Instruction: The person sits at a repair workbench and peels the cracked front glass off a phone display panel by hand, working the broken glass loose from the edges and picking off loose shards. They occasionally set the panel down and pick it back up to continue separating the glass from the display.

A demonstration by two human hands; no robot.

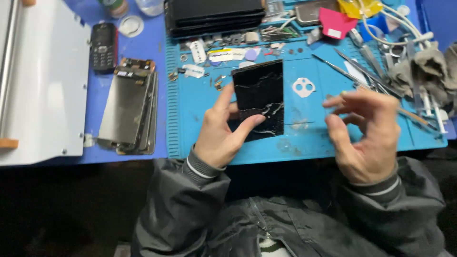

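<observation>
grey jacket sleeves (pixel 190 200) fill the near edge. far left, a white machine housing (pixel 47 81); right of it, a black keypad phone (pixel 103 46) and stacked screen panels (pixel 128 107) set off the blue work mat (pixel 304 138). left hand (pixel 220 131) grips the cracked black phone panel (pixel 259 97), tilting it over the mat, apparently for inspection. right hand (pixel 364 135) hovers half-curled, blurred; whether it pinches anything cannot be told. tweezers (pixel 352 71) lie far right.
</observation>
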